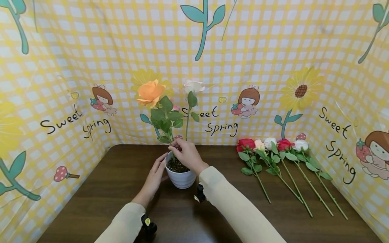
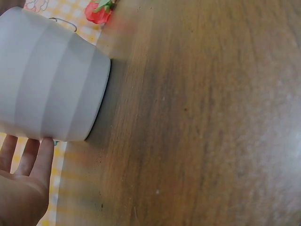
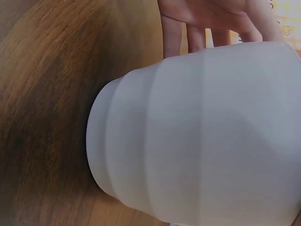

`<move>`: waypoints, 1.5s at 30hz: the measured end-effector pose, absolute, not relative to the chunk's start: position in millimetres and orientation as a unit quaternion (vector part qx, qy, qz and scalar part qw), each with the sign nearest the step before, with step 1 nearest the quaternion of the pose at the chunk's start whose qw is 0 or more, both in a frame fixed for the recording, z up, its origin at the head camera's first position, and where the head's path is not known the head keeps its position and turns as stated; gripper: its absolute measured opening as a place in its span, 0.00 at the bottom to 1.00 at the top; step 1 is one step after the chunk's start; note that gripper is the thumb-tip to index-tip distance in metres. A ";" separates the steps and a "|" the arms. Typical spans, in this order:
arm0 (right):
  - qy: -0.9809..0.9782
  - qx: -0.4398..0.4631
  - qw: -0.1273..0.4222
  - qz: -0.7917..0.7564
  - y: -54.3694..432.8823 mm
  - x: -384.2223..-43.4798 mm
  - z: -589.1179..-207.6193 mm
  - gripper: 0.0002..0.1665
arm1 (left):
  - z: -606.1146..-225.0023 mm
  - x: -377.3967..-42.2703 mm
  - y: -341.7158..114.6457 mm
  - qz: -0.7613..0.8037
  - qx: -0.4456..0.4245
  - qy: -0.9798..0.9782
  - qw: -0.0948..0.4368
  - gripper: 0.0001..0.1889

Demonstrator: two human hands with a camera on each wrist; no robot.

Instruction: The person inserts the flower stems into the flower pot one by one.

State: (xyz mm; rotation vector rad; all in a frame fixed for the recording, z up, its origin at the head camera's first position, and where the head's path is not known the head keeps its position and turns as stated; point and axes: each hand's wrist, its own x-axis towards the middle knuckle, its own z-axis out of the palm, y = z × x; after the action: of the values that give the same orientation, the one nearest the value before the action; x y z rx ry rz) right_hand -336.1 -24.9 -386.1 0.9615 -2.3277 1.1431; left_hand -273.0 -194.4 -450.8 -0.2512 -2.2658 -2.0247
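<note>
A white ribbed pot (image 1: 181, 180) filled with dark soil (image 1: 177, 166) stands on the table. My left hand (image 1: 154, 173) lies along its left side; in the left wrist view its straight fingers (image 2: 44, 157) touch the pot wall. Above the rim, my right hand (image 1: 188, 153) pinches the lower stem of the orange rose (image 1: 151, 91), which rises leafy and leans left. The stem's end is hidden behind the hand. A white rose (image 1: 193, 87) stands upright at the pot, its lower stem also behind the right hand. A pink bloom (image 1: 175, 108) shows partly behind the leaves.
Several cut roses lie side by side on the table's right, among them a red rose (image 1: 245, 145) and a white rose (image 1: 301, 145), stems pointing toward me. A yellow checked cloth (image 1: 261, 44) encloses the dark wooden table (image 1: 100, 192) at the back and sides.
</note>
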 end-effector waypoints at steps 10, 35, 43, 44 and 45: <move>-0.838 0.328 0.168 0.402 -25.4 -335.7 -385.0 0.09 | -450.9 -273.2 -194.5 -0.666 -0.080 -0.741 0.047 0.26; -0.853 0.339 0.157 0.365 -24.4 -333.2 -387.2 0.06 | -451.4 -271.8 -195.0 -0.665 -0.081 -0.741 0.046 0.27; -0.852 0.340 0.152 0.367 -24.3 -335.3 -386.9 0.06 | -450.7 -272.5 -194.6 -0.660 -0.080 -0.746 0.048 0.27; -0.853 0.340 0.150 0.366 -24.4 -335.2 -386.8 0.06 | -451.0 -272.5 -194.7 -0.660 -0.080 -0.745 0.048 0.27; -0.855 0.338 0.147 0.366 -24.4 -335.0 -386.7 0.06 | -451.2 -272.5 -194.8 -0.661 -0.080 -0.745 0.048 0.27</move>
State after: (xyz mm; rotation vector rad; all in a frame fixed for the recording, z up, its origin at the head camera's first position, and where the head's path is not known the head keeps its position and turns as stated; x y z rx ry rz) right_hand -335.0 -24.4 -386.7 0.9715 -2.4587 1.0534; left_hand -272.5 -194.8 -451.2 -0.2452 -2.2717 -2.0143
